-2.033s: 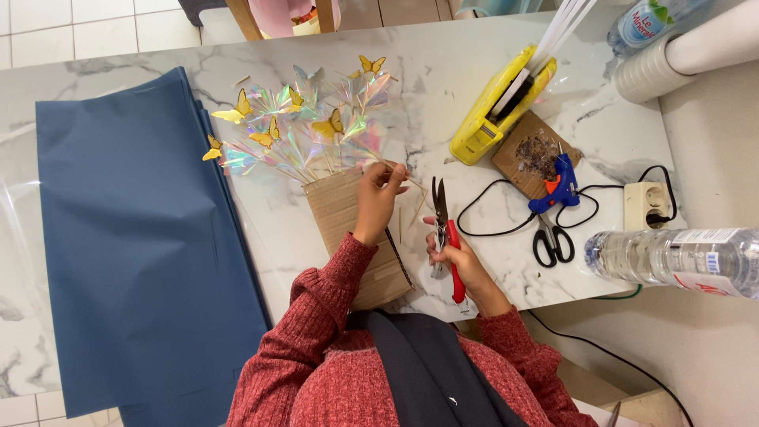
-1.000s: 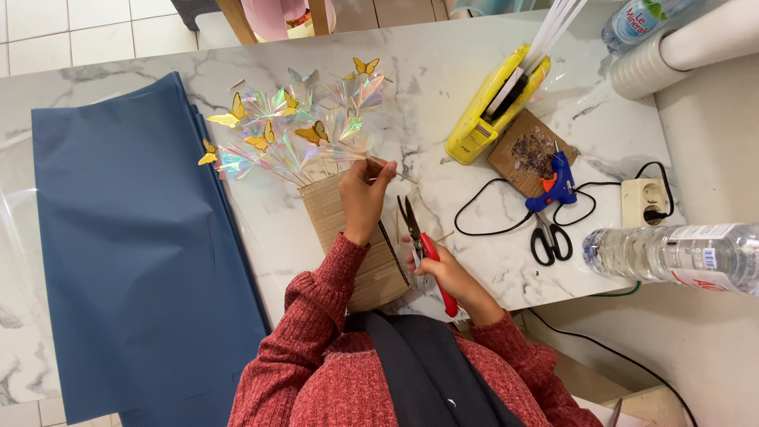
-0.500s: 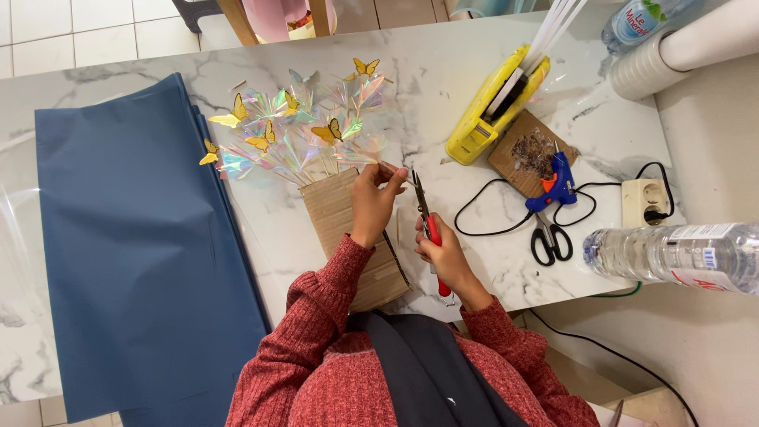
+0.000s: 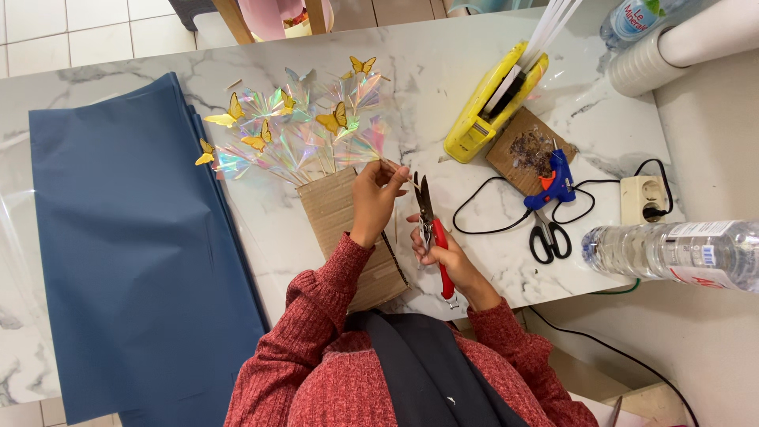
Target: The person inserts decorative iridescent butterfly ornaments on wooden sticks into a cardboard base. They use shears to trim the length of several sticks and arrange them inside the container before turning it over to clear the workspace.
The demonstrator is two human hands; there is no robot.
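My left hand (image 4: 378, 199) pinches a thin wooden stick (image 4: 398, 168) over the upper right corner of a brown cardboard wrap (image 4: 338, 228). From that wrap fans a bouquet of iridescent cellophane (image 4: 300, 138) with small yellow butterflies on sticks. My right hand (image 4: 447, 265) grips red-handled pruning shears (image 4: 431, 229), blades pointing up, their tips right next to the stick's end.
A large dark blue paper sheet (image 4: 130, 253) covers the left of the marble table (image 4: 443, 95). To the right lie a yellow tape dispenser (image 4: 492, 101), a blue glue gun (image 4: 553, 180) on a board, black scissors (image 4: 547, 237), a power socket (image 4: 644, 199) and a plastic bottle (image 4: 680, 251).
My right hand has carried the shears from beside the cardboard up and left to the stick held by my left hand. My left hand stayed at the cardboard's top corner.
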